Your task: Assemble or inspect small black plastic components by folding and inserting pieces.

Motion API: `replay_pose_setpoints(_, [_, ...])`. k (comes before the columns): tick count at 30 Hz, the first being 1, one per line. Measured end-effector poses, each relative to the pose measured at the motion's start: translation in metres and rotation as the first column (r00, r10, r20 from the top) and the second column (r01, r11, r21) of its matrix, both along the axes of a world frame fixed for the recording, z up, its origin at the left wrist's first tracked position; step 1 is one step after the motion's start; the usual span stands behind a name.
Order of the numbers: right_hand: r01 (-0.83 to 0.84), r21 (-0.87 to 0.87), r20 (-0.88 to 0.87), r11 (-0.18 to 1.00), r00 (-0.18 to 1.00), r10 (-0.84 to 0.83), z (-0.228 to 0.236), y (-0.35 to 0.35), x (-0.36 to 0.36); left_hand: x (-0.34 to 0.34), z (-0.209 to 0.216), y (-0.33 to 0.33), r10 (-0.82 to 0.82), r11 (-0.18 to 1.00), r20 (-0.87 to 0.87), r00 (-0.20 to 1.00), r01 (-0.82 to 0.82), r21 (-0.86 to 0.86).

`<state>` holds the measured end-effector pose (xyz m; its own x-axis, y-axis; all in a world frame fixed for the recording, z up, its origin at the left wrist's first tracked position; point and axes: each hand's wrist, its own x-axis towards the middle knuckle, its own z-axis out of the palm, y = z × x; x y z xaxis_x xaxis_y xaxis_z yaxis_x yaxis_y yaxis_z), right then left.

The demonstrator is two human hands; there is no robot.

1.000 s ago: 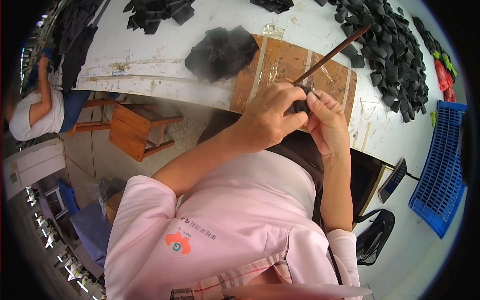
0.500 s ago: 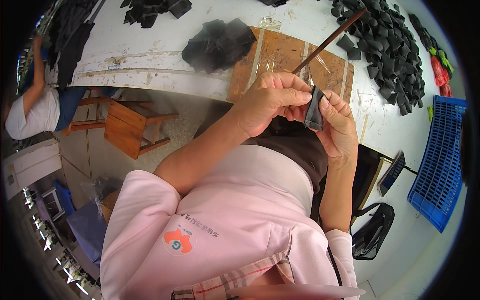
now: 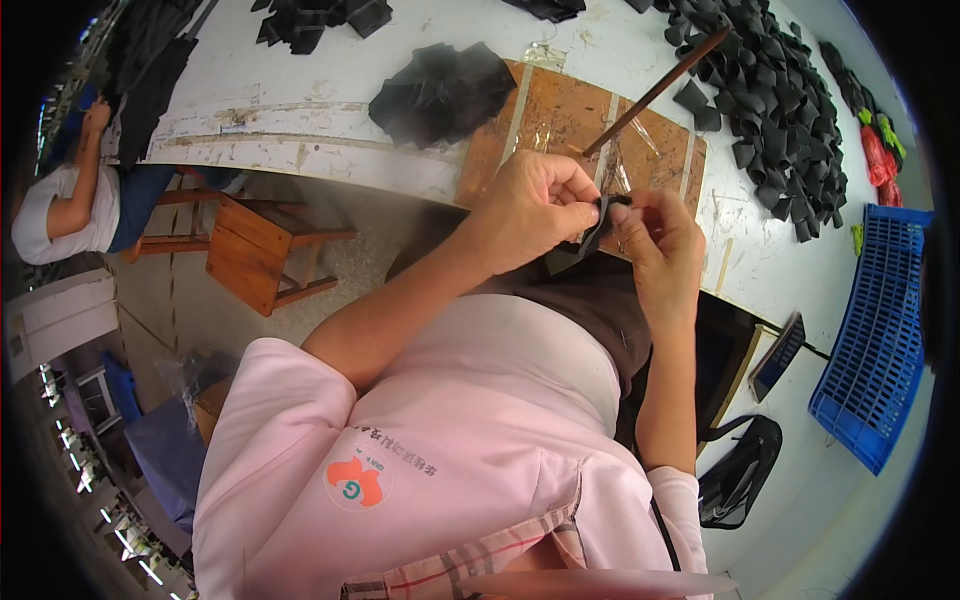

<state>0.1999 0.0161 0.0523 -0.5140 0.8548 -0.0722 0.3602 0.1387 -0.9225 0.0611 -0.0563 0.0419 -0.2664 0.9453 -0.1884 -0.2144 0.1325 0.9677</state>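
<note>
A small piece of black fabric (image 3: 592, 238) is pinched between my two hands, just past the near edge of the work table. My left hand (image 3: 540, 208) grips its left side with thumb and forefinger. On the other side, my right hand (image 3: 662, 240) holds its upper right part between thumb and fingers. The piece looks folded or bunched at the top, and its lower end hangs free. Beyond my hands lies a brown wooden board (image 3: 560, 100), with a dark brown rod (image 3: 655, 92) slanting up from it.
Flat black fabric pieces (image 3: 442, 95) lie left of the board. A large heap of folded black pieces (image 3: 780, 130) covers the table's right. A blue plastic crate (image 3: 868, 340) stands at far right. At left are a wooden stool (image 3: 250, 255) and a seated person (image 3: 75, 205).
The black fabric has been turned and bunched between my fingers; its broad face no longer shows. My right hand has shifted slightly left. The person at left has moved an arm.
</note>
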Motion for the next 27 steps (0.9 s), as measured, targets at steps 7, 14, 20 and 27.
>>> replay_pose_setpoints(7, [-0.014, 0.308, -0.135, 0.951, 0.989, 0.059, 0.014, -0.007, -0.008, 0.020, 0.013, 0.005, 0.207, 0.969, -0.302, 0.931, -0.154, 0.192])
replay_pose_setpoints(14, [-0.046, 0.641, 0.023, 0.766, 0.999, 0.041, 0.000, -0.005, -0.024, 0.020, 0.012, 0.011, 0.612, 0.779, -0.462, 0.642, -0.387, 0.493])
replay_pose_setpoints(20, [-0.044, -0.237, -0.493, 0.970, 0.866, -0.081, 0.011, 0.017, -0.020, -0.008, 0.030, 0.008, -0.009, 0.981, 0.695, 0.719, -0.127, 0.144])
replay_pose_setpoints(27, [-0.611, -0.600, -0.789, 0.517, 0.560, -0.253, 0.023, 0.022, -0.026, 0.004, 0.042, 0.024, 0.374, 0.883, -0.135, 0.918, -0.308, 0.356])
